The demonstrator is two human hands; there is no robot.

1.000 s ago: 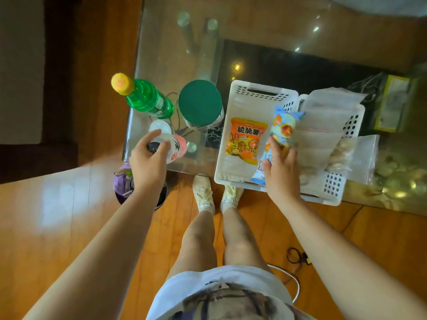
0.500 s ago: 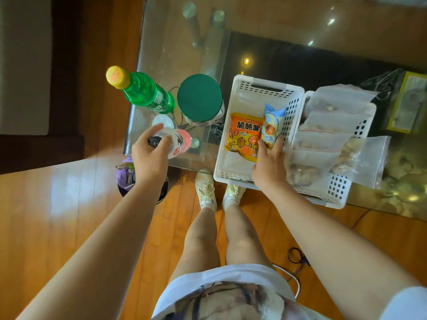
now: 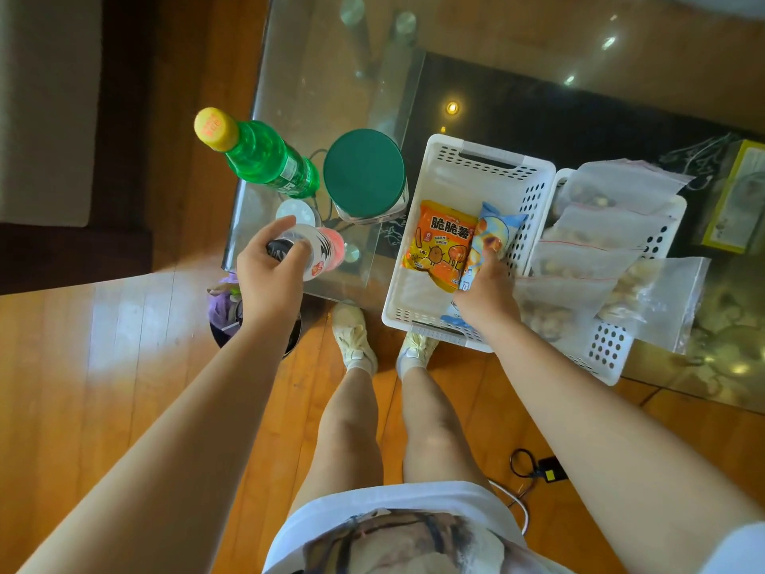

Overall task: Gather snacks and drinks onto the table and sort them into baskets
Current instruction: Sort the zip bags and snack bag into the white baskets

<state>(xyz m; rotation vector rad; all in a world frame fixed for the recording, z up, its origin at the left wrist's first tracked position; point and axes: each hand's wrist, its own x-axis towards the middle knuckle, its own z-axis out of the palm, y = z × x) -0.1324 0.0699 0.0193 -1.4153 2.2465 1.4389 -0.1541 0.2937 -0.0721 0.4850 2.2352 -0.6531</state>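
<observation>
My left hand [image 3: 269, 279] grips the top of a small drink bottle with a white and pink label [image 3: 321, 252], near the front left corner of the glass table [image 3: 314, 68]. My right hand [image 3: 482, 296] is inside the left white basket [image 3: 449, 159], holding a blue snack packet [image 3: 492, 232] low against the basket's right wall. An orange snack packet [image 3: 439, 246] lies flat in the same basket beside it. The right white basket [image 3: 608, 350] holds several clear zip bags of snacks [image 3: 596, 238].
A green bottle with a yellow cap [image 3: 256, 153] and a jar with a green lid [image 3: 364, 174] stand on the table's left part. A white cap [image 3: 296, 211] shows behind the small bottle. A dark bin [image 3: 223, 321] stands on the floor below the table corner. A yellow box [image 3: 734, 205] is at the right.
My right hand has lowered the blue packet from above the basket rim down into the left basket beside the orange packet. My left hand has stayed on the small bottle.
</observation>
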